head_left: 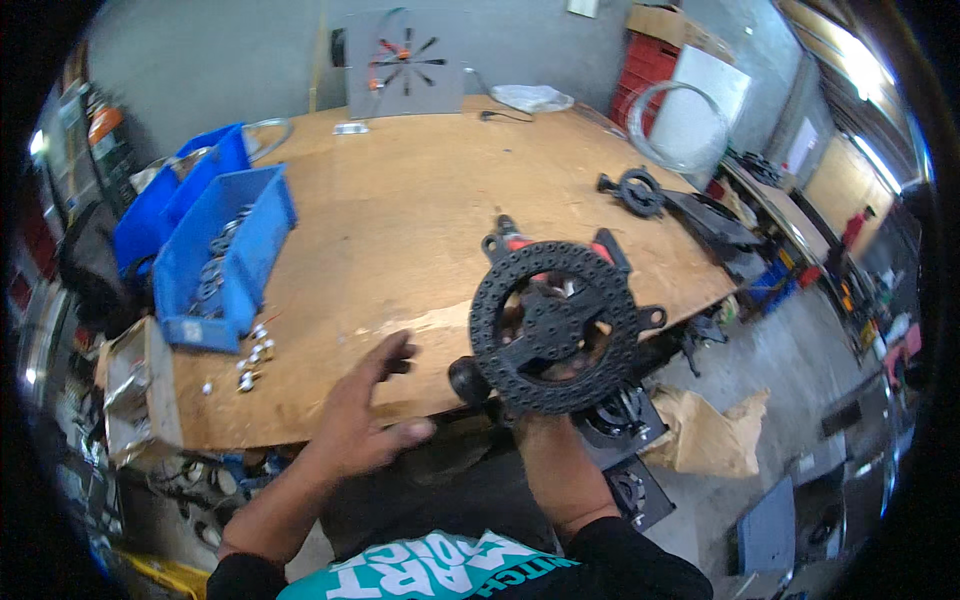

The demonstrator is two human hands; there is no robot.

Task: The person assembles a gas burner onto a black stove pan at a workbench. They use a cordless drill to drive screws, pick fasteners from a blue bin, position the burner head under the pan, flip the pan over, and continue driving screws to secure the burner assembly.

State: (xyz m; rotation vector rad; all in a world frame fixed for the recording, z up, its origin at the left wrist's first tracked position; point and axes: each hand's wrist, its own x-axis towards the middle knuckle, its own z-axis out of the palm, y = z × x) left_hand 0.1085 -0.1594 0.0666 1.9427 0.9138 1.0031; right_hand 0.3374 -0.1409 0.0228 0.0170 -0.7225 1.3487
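My right hand [545, 424] is under a black round plastic part [553, 388], a ring with a pitted face, a crossbar hub and side lugs. The ring hides most of that hand; bits of skin show through its gaps, and the hand appears to hold it up over the table's front edge. A black round knob [468, 380] sits at the ring's lower left. My left hand [365, 420] hovers left of it, fingers apart and holding nothing. Just behind the ring lies a red and black tool [612, 248], mostly covered, its kind unclear.
Blue bins [262, 255] with small grey parts stand at the left of the wooden table [400, 200]. Small white pieces [250, 375] lie beside them. A similar black ring part [640, 192] rests at the right. Brown paper [715, 435] lies right of me, below the tabletop.
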